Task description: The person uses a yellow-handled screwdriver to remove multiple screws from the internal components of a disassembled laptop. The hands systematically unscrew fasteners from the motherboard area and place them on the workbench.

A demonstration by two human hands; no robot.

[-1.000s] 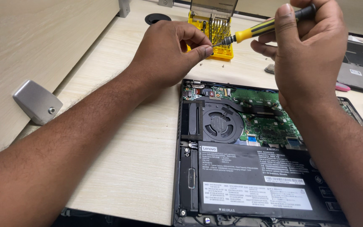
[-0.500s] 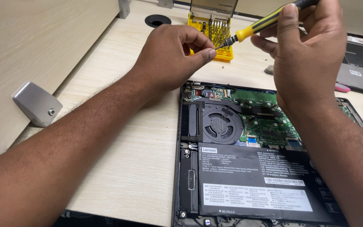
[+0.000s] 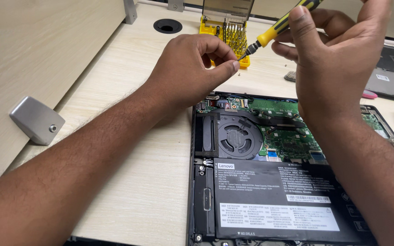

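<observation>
While both hands work above it, the pale wood-grain counter [image 3: 128,150] carries an opened laptop [image 3: 292,182] lying bottom up with its cover off: a flat matte black battery [image 3: 274,200] with white labels, a round black fan [image 3: 235,136] with fine curved blades, and a green circuit board [image 3: 288,132] crossed by dark heat pipes. A dark panel [image 3: 393,73] lies at the far right edge. Behind the laptop stands a yellow plastic bit case [image 3: 226,36], its clear lid raised, with rows of slim metal bits upright.

The right hand [image 3: 338,68] is clamped around a yellow-and-black precision screwdriver [image 3: 279,25], shaft angled down to the left. The left hand [image 3: 192,73] is pinched together, thumb against forefinger, right at the driver's tip [image 3: 242,55]; whatever lies between the fingertips is too small to tell.

Risks, as judged: anything small held at the tip could slip and drop into the fan or onto the exposed board, where it would be hard to find and could bridge contacts. The steel tip hovers near the bare board; a slip could scratch it. A forearm could knock over the bit case.
</observation>
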